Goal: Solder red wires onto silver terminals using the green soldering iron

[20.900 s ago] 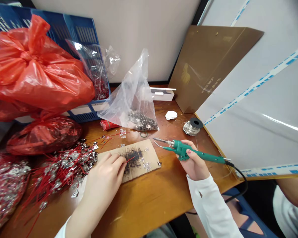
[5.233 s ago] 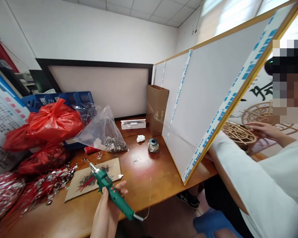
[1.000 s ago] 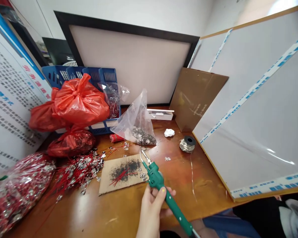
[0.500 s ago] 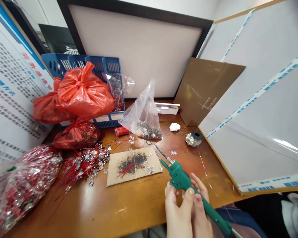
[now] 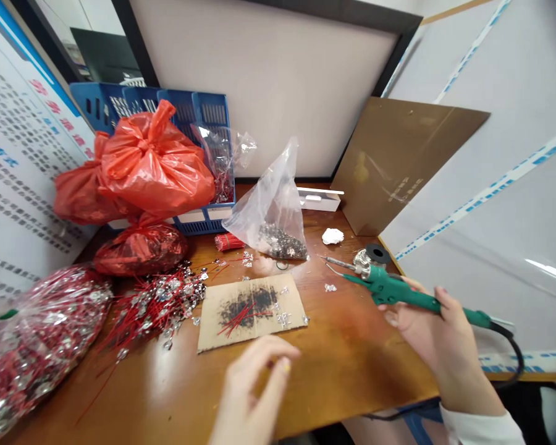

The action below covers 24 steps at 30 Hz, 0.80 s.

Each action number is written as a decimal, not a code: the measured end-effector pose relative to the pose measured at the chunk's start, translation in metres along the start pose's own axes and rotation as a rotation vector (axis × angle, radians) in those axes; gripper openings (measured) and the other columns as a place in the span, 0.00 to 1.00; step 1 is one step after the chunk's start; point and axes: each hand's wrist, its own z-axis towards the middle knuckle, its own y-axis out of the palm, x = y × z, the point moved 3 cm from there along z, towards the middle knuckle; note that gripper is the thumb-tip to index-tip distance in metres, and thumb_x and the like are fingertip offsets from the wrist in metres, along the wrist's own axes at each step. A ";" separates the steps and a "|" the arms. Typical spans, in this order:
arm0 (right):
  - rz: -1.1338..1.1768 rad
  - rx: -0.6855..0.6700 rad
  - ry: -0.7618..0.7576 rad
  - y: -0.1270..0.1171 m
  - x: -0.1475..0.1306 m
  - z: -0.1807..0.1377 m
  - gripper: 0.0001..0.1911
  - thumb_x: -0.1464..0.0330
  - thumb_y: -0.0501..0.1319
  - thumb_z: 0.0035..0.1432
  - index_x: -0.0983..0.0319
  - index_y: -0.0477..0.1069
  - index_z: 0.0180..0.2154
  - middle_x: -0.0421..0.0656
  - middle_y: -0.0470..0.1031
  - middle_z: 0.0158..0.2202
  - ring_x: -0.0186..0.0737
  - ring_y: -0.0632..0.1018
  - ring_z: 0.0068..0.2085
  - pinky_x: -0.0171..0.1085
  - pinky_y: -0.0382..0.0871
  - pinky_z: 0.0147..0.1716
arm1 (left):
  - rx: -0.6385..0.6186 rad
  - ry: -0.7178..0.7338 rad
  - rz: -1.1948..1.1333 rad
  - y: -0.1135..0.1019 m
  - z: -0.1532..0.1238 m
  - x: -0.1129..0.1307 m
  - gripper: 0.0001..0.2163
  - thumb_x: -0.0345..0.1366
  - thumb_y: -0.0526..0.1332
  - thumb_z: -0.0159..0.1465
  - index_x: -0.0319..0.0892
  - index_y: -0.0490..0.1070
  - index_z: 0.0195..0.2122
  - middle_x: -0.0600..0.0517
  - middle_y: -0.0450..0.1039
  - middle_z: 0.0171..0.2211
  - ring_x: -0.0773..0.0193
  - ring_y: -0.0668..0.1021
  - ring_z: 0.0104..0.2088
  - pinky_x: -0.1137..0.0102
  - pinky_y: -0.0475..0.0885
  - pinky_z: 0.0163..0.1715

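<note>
We log 1 soldering iron [image 5: 398,295]: green handle, bare metal tip pointing left, black cord at rear, held near level | 1 cardboard pad [image 5: 213,327]: flat, scorched black at centre, red wires [image 5: 235,314] across it.

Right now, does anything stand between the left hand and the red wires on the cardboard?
Nothing visible does. The left hand is just in front of the cardboard; only bare cardboard lies between the fingers and the red wires.

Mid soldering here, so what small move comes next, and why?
Probably lower the empty left hand onto the thin red wires on the scorched brown cardboard pad, to steady one: the right hand holds the green-handled soldering iron, tip hovering right of the pad.
</note>
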 end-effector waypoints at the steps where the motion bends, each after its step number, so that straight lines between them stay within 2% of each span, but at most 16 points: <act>1: 0.023 -0.017 0.025 0.003 0.001 0.003 0.24 0.50 0.68 0.45 0.56 0.79 0.42 0.47 0.79 0.36 0.43 0.77 0.26 0.35 0.65 0.18 | 0.074 0.035 0.120 -0.018 0.011 0.000 0.08 0.34 0.55 0.67 0.46 0.74 0.36 0.50 0.76 0.37 0.60 0.77 0.40 0.66 0.71 0.41; 2: 0.050 -0.027 0.041 0.008 0.003 0.006 0.25 0.50 0.68 0.45 0.55 0.78 0.43 0.47 0.79 0.36 0.41 0.75 0.25 0.34 0.64 0.16 | 0.112 0.075 0.246 -0.031 0.022 -0.002 0.07 0.33 0.55 0.67 0.46 0.73 0.36 0.50 0.75 0.36 0.59 0.76 0.40 0.65 0.71 0.40; 4: 0.106 -0.020 0.046 0.019 0.011 0.011 0.25 0.51 0.70 0.43 0.55 0.78 0.42 0.46 0.77 0.35 0.36 0.73 0.24 0.31 0.61 0.16 | 0.101 0.139 0.473 -0.046 0.045 -0.008 0.06 0.32 0.56 0.65 0.44 0.73 0.35 0.49 0.74 0.36 0.56 0.75 0.40 0.61 0.70 0.41; 6: 0.137 0.025 0.021 0.029 0.021 0.018 0.22 0.57 0.74 0.38 0.58 0.78 0.36 0.42 0.73 0.28 0.31 0.69 0.23 0.27 0.59 0.15 | 0.050 0.182 0.638 -0.050 0.064 -0.016 0.06 0.31 0.56 0.65 0.43 0.73 0.35 0.48 0.73 0.36 0.54 0.73 0.40 0.59 0.69 0.41; 9: 0.118 0.086 0.003 0.041 0.035 0.027 0.20 0.68 0.77 0.32 0.60 0.78 0.32 0.34 0.62 0.19 0.23 0.58 0.18 0.22 0.50 0.12 | -0.083 0.190 0.709 -0.050 0.078 -0.027 0.06 0.30 0.57 0.64 0.42 0.72 0.34 0.48 0.73 0.35 0.54 0.73 0.38 0.59 0.69 0.40; 12: 0.092 0.124 0.051 0.047 0.042 0.033 0.20 0.66 0.77 0.33 0.61 0.78 0.33 0.30 0.56 0.16 0.20 0.53 0.16 0.22 0.46 0.10 | -0.147 0.176 0.704 -0.051 0.079 -0.034 0.05 0.30 0.57 0.65 0.42 0.72 0.34 0.49 0.73 0.35 0.56 0.73 0.38 0.61 0.69 0.39; 19: 0.239 0.182 0.071 0.041 0.033 0.041 0.20 0.74 0.76 0.31 0.62 0.74 0.31 0.29 0.60 0.17 0.20 0.56 0.15 0.22 0.56 0.10 | -0.218 0.185 0.823 -0.042 0.074 -0.043 0.05 0.32 0.57 0.66 0.42 0.73 0.35 0.49 0.71 0.35 0.54 0.72 0.39 0.60 0.68 0.38; 22: 0.336 0.179 0.072 0.032 0.039 0.047 0.19 0.76 0.76 0.32 0.61 0.68 0.24 0.29 0.59 0.17 0.20 0.58 0.15 0.21 0.57 0.10 | -0.233 0.224 0.894 -0.035 0.073 -0.044 0.06 0.33 0.57 0.66 0.42 0.73 0.35 0.48 0.71 0.35 0.54 0.72 0.38 0.60 0.67 0.36; 24: 0.393 0.159 0.068 0.027 0.047 0.049 0.22 0.77 0.76 0.33 0.62 0.62 0.20 0.30 0.59 0.17 0.20 0.59 0.15 0.19 0.57 0.10 | -0.235 0.247 0.934 -0.033 0.073 -0.045 0.06 0.32 0.56 0.67 0.42 0.72 0.34 0.48 0.71 0.34 0.53 0.72 0.37 0.60 0.66 0.35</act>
